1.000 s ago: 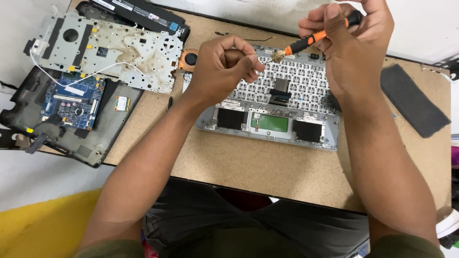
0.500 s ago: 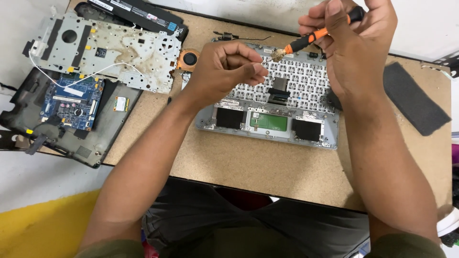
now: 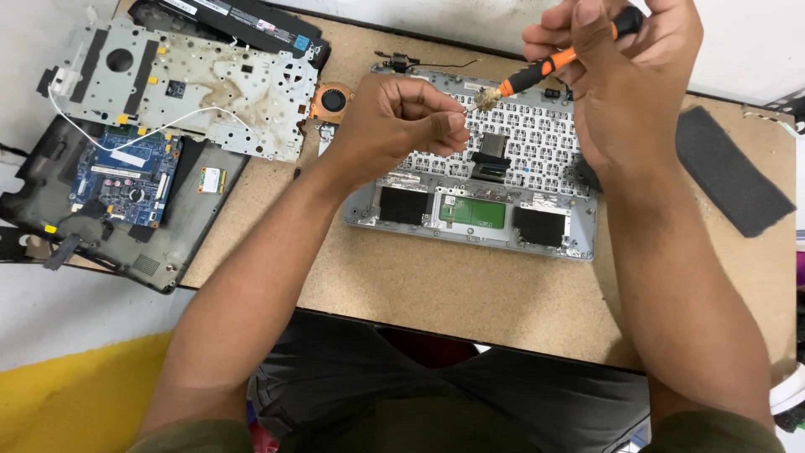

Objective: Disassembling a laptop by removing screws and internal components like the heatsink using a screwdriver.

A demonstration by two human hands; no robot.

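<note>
Your right hand kept gripping the orange screwdriver, its tip staying at your left hand's pinched fingers above the keyboard frame near the counter's far edge.

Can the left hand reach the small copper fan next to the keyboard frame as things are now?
Probably yes. The left hand hovers just right of the copper fan, and nothing lies between them. But its fingertips pinch something at the tip of the orange screwdriver, so it must first let go.
</note>
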